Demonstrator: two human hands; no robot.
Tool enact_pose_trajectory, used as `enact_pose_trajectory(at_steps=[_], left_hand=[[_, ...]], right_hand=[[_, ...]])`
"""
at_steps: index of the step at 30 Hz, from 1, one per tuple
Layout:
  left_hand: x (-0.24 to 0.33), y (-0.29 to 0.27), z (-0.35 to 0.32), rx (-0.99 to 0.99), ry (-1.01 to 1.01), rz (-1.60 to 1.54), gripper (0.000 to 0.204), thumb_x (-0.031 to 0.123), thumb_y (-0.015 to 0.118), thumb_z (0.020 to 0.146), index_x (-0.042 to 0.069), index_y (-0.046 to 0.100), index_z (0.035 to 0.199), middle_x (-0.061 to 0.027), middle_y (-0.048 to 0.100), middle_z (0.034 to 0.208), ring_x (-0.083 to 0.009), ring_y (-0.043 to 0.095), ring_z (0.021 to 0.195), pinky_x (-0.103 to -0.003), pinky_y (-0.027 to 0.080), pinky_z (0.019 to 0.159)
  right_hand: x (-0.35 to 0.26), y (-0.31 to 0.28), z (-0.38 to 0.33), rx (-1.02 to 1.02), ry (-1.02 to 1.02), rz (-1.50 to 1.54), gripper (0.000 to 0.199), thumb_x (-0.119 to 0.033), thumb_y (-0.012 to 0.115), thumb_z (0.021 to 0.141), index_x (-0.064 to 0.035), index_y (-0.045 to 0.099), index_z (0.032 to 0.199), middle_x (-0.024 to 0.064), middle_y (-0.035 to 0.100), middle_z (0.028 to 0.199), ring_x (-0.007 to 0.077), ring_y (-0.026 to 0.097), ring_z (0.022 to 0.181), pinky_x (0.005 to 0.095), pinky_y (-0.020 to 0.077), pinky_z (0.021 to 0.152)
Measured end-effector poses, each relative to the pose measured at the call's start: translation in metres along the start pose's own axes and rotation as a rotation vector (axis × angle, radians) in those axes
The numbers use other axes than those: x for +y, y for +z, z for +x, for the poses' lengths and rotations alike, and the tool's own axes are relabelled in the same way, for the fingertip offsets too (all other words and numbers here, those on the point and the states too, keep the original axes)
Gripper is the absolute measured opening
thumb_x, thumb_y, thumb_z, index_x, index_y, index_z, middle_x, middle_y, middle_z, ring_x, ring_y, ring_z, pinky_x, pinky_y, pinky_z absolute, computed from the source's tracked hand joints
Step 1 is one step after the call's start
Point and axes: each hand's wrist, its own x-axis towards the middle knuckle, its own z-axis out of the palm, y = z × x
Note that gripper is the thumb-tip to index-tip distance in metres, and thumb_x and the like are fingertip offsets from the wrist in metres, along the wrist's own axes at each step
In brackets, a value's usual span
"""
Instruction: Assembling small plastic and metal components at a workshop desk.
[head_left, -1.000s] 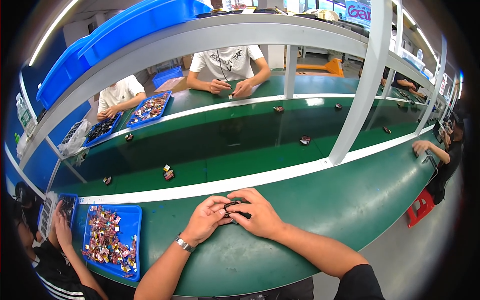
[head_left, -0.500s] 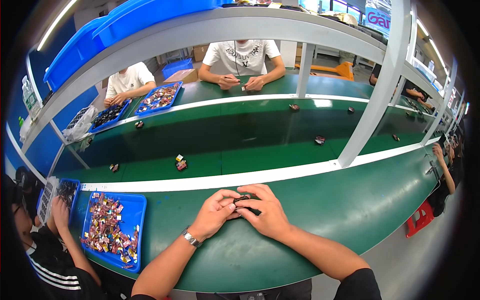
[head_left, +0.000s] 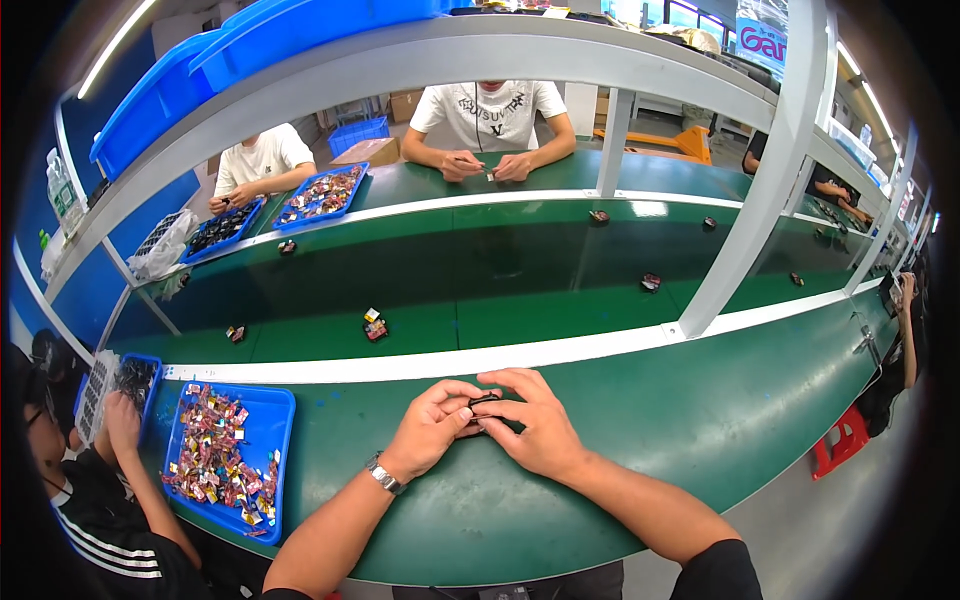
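Note:
Over the green worktop (head_left: 620,440), my left hand (head_left: 430,428) and my right hand (head_left: 540,432) meet around a small black part (head_left: 486,399). Thumbs and fingers of both hands are closed on it. Most of the part is hidden by the fingers, so its exact kind cannot be made out. To the left of my left forearm lies a blue tray (head_left: 286,430) heaped with small red, white and yellow wired components (head_left: 212,450).
A white rail (head_left: 400,367) separates the worktop from a green belt (head_left: 520,310) carrying scattered small assemblies (head_left: 374,325). A slanted white post (head_left: 750,200) rises at the right. At far left a co-worker's hand (head_left: 122,425) reaches beside another tray. Co-workers sit across the belt.
The assemblies on the belt have shifted slightly to the right. Both my hands stay nearly still around the black part. At far right, a co-worker's arm has moved.

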Motion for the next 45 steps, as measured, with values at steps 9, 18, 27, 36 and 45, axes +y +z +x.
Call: enact_pose_trajectory(at_steps=[9,18,27,36,45], left_hand=[[0.000,0.000,-0.001,0.040,0.063,-0.011,0.022,0.005,0.054,0.100,0.004,0.050,0.122,-0.0180,0.057,0.135,-0.0233,0.061,0.119,-0.040,0.054,0.099],[-0.001,0.005,0.001,0.066,0.062,0.061,0.023,0.006,0.053,0.101,0.003,0.049,0.123,-0.0184,0.056,0.135,-0.0220,0.061,0.118,-0.038,0.054,0.098],[-0.001,0.006,0.001,0.085,0.031,-0.017,0.026,0.004,0.051,0.101,0.004,0.048,0.127,-0.0115,0.063,0.121,-0.0194,0.063,0.113,-0.036,0.055,0.096],[0.002,0.011,0.001,0.106,-0.023,-0.041,0.025,0.004,0.047,0.102,0.004,0.048,0.127,-0.0107,0.063,0.120,-0.0183,0.063,0.111,-0.036,0.055,0.096],[0.002,0.011,0.003,0.101,-0.053,-0.042,0.024,0.002,0.042,0.103,0.002,0.048,0.127,-0.0110,0.062,0.121,-0.0181,0.061,0.114,-0.035,0.053,0.100]], right_hand=[[-0.010,0.001,0.005,0.046,-0.047,-0.020,0.022,-0.002,0.075,0.077,-0.0075,0.074,0.098,0.0080,0.062,0.126,0.0301,0.054,0.120,0.0399,0.0478,0.099],[-0.006,-0.001,0.005,0.026,-0.053,-0.011,0.027,-0.002,0.074,0.078,-0.0082,0.072,0.104,0.0095,0.062,0.126,0.0312,0.053,0.122,0.0405,0.0475,0.099],[-0.002,-0.005,0.011,0.142,-0.256,-0.189,0.027,0.001,0.075,0.071,-0.0067,0.069,0.096,0.0077,0.063,0.108,0.0269,0.060,0.098,0.0362,0.0533,0.077],[-0.007,-0.006,0.014,0.056,-0.296,-0.298,0.024,-0.001,0.073,0.070,-0.0028,0.066,0.093,0.0077,0.061,0.099,0.0247,0.060,0.089,0.0356,0.0531,0.075],[-0.002,0.001,0.013,0.084,-0.285,-0.389,0.021,-0.001,0.073,0.073,-0.0032,0.067,0.093,0.0072,0.060,0.095,0.0247,0.060,0.088,0.0340,0.0529,0.072]])
